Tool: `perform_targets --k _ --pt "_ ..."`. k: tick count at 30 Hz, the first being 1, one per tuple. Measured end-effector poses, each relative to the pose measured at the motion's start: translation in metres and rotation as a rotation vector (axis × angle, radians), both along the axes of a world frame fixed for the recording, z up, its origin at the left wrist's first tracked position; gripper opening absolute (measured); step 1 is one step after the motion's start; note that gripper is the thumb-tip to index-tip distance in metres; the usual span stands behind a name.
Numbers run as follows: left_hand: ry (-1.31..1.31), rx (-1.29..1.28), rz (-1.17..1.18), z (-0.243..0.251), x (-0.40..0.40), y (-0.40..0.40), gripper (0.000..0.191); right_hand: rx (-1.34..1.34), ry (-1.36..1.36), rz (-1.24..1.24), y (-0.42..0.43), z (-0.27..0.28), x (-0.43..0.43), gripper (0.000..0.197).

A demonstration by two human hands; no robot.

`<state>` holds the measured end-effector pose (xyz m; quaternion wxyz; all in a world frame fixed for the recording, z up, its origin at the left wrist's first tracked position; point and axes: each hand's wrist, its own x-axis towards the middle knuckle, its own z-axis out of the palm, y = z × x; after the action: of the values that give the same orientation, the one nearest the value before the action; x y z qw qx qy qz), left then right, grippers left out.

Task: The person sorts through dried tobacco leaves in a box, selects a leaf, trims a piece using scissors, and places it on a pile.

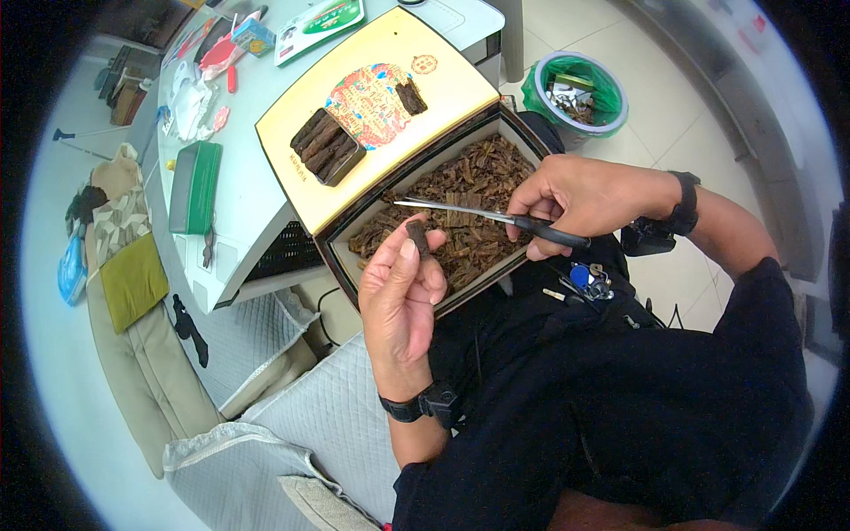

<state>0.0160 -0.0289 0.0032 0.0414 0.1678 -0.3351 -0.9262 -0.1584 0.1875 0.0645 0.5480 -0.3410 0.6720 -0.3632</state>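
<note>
Between the thumb and fingers of my left hand (403, 285) is a short, dark brown rolled piece (418, 239) of what looks like dried leaf. My right hand (584, 199) grips scissors (548, 229) by their black handles. Their narrow metal blades point left, slightly apart, just above the piece without plainly touching it. Below both hands, a dark-edged box (340, 255) holds a layer of brown dried leaf scraps (488, 166). On its yellow printed lid (378, 40) rest a small metal tin (348, 167) of several dark brown sticks (320, 141) and a loose dark piece (412, 98).
A green-lined waste bin (621, 99) stands on the tiled floor beyond the box. The glass-topped table (249, 192) carries a green case (194, 189), a white-and-green package (319, 30) and small items. Keys (591, 282) lie against my dark clothing. A quilted sofa cover (332, 405) is at lower left.
</note>
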Motion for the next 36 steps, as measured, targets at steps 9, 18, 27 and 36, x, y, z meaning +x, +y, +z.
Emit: perform_targets --k 9,18,27,36 --pt "-0.072 -0.342 0.104 0.003 0.002 0.017 0.022 -0.213 0.498 0.099 0.005 0.000 0.012 0.025" --pt "-0.064 -0.479 0.071 0.008 0.000 0.025 0.021 -0.197 0.610 0.116 0.004 0.005 0.014 0.022" --pt "-0.069 -0.486 0.012 0.009 -0.002 0.028 0.021 -0.147 0.575 0.145 -0.002 0.009 0.013 0.022" --pt "-0.096 -0.497 0.019 0.009 -0.002 0.027 0.017 -0.202 0.548 0.099 -0.002 -0.004 0.015 0.020"
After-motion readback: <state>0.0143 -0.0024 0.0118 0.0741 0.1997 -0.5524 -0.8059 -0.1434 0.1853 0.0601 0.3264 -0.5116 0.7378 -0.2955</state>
